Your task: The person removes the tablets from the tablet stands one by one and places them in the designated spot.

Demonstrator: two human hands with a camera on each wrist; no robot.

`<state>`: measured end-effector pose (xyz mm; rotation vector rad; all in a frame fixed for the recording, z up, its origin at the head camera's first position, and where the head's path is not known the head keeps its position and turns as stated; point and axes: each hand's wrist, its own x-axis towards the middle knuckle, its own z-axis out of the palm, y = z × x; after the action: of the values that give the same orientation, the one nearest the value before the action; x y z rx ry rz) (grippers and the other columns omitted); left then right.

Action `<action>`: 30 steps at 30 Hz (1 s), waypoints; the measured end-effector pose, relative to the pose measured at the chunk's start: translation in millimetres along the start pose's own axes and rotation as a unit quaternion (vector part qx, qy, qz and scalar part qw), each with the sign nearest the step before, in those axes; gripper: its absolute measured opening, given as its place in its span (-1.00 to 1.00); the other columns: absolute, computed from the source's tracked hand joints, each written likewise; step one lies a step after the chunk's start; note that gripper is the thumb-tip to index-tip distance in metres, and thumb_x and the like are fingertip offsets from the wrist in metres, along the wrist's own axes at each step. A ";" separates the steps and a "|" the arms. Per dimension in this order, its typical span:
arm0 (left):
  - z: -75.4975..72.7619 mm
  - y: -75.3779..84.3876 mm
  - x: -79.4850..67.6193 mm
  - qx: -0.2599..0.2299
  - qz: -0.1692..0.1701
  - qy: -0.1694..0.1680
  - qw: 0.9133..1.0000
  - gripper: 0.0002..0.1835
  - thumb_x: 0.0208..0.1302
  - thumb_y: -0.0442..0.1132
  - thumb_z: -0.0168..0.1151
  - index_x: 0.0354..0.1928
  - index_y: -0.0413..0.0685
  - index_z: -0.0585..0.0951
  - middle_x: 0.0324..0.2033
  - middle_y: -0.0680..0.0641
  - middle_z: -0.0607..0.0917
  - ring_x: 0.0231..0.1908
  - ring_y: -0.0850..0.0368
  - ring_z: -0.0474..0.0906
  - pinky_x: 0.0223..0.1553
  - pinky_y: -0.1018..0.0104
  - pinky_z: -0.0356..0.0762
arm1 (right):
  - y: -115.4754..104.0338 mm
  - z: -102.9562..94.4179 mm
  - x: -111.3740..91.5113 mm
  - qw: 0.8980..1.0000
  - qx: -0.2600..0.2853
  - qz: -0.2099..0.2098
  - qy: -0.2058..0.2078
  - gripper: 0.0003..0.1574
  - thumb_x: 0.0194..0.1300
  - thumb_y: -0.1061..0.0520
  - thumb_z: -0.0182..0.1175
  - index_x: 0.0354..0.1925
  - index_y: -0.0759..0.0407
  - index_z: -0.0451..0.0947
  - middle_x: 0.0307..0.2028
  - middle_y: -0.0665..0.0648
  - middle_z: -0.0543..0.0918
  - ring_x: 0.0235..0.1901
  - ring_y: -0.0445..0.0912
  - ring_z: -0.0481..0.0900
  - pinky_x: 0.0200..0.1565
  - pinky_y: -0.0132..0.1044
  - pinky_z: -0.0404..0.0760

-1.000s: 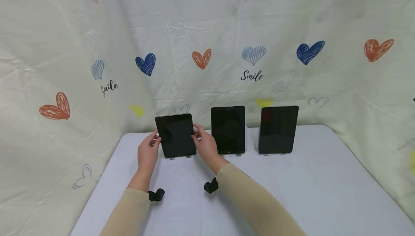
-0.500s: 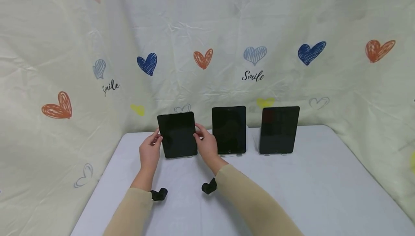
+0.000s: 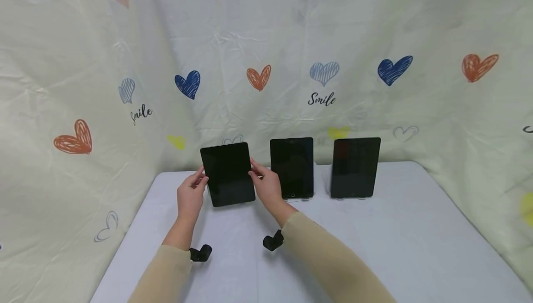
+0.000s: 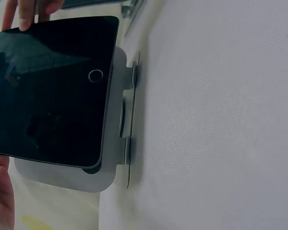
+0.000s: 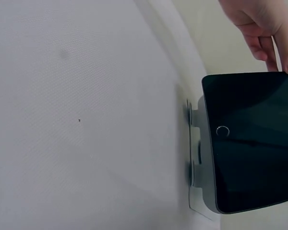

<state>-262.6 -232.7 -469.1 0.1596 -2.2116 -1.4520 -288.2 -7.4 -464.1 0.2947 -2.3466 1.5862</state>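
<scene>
One tablet (image 3: pixel 228 174) — tilted, between left hand (image 3: pixel 191 196) and right hand (image 3: pixel 268 189)

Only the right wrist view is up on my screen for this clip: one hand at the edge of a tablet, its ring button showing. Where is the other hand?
Observer: In the head view, the right hand pinches the right edge of the held tablet, opposite the left hand that you see.
Operator: Mine shows just that tablet. Are there any others nearby?
Observer: Yes, two. The head view shows a middle tablet and a far-right tablet propped up on the white table, to the right of the held one.
</scene>
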 end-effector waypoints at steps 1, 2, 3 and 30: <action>-0.5 0.6 -0.9 -0.001 -0.004 -0.003 1.000 -0.58 0.33 -0.22 0.33 0.22 0.11 0.62 -0.10 -0.09 0.70 -0.17 0.14 0.60 -0.29 0.68 0.47 | -0.8 -1.9 -0.6 1.000 0.002 0.005 -0.004 -0.40 0.38 0.14 0.26 0.33 -0.19 0.47 -0.04 0.00 0.72 -0.10 -0.12 0.65 -0.08 -0.22 0.63; -1.2 1.4 -1.8 -0.004 -0.010 -0.007 1.000 -0.58 0.33 -0.22 0.32 0.23 0.11 0.62 -0.10 -0.09 0.70 -0.17 0.15 0.60 -0.29 0.67 0.47 | -1.0 -3.6 -1.1 1.000 0.003 0.010 -0.008 -0.40 0.38 0.13 0.26 0.33 -0.21 0.47 -0.05 -0.01 0.72 -0.11 -0.12 0.65 -0.10 -0.23 0.63; -2.0 2.3 -2.9 -0.005 -0.016 -0.013 1.000 -0.58 0.34 -0.21 0.32 0.23 0.12 0.62 -0.09 -0.08 0.70 -0.16 0.15 0.60 -0.29 0.66 0.48 | -1.2 -5.3 -1.7 1.000 0.004 0.014 -0.013 -0.40 0.38 0.13 0.26 0.33 -0.21 0.46 -0.05 -0.01 0.72 -0.13 -0.13 0.64 -0.11 -0.24 0.63; -42.1 -6.2 -38.0 0.002 -0.134 -0.175 0.975 -0.50 0.39 -0.24 0.25 0.35 0.03 0.50 -0.15 -0.11 0.68 -0.15 -0.16 0.64 -0.29 0.33 0.58 | -7.5 -23.4 -44.3 0.977 0.067 0.153 -0.134 -0.43 0.29 0.21 0.33 0.26 0.01 0.56 -0.33 0.06 0.72 -0.37 0.10 0.69 -0.21 -0.04 0.69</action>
<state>-211.2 -257.0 -473.8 0.2256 -2.5542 -1.7321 -241.3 11.8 -465.1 0.1901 -2.5918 1.9622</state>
